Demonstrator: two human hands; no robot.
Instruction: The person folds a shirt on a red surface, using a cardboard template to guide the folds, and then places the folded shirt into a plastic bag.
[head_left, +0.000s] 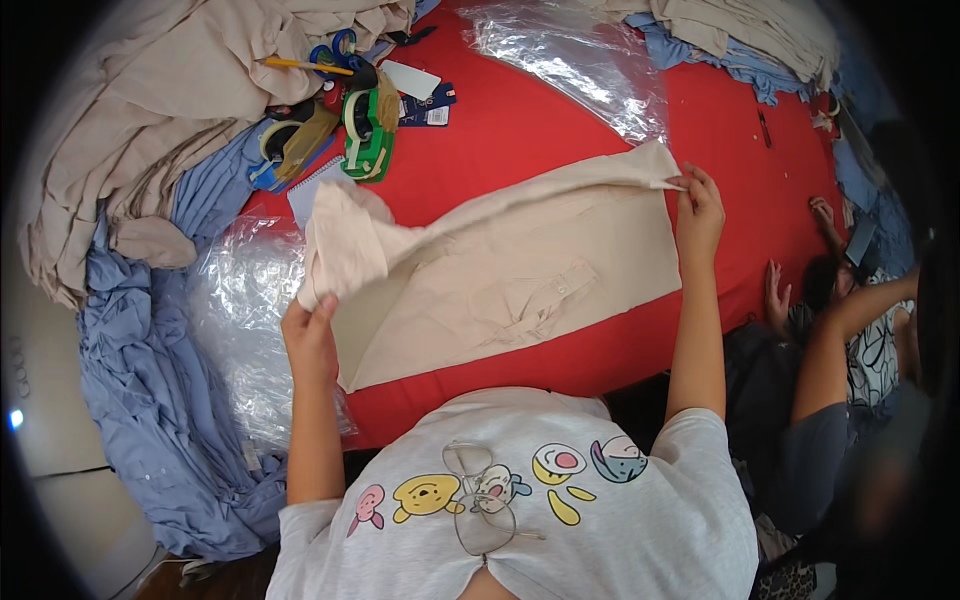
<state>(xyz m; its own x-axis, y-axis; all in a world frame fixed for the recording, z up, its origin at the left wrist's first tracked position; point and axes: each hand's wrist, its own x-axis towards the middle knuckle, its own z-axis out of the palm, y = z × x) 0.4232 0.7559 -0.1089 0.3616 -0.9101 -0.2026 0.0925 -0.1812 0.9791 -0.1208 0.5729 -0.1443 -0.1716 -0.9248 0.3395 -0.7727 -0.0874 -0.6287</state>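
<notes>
A beige shirt (470,300) lies spread in front of me, folded to a long slanted panel, with a cuff-like strip (555,290) on top. My left hand (312,340) is closed in a pinch on the shirt's left end, where the cloth is raised and bunched. At the far right corner, my right hand (700,205) pinches the upper edge between thumb and fingers. The edge between my hands is lifted and rolled. Part of the cloth beneath the raised fold is hidden.
Red cloth (480,130) covers the table. Clear plastic bags (580,60) lie behind and left. Tape dispensers (370,130), a pencil (305,66) and tags (430,108) sit far left. Beige clothes (150,110) and blue clothes (160,400) are heaped leftward. Another person's hand (777,298) rests right.
</notes>
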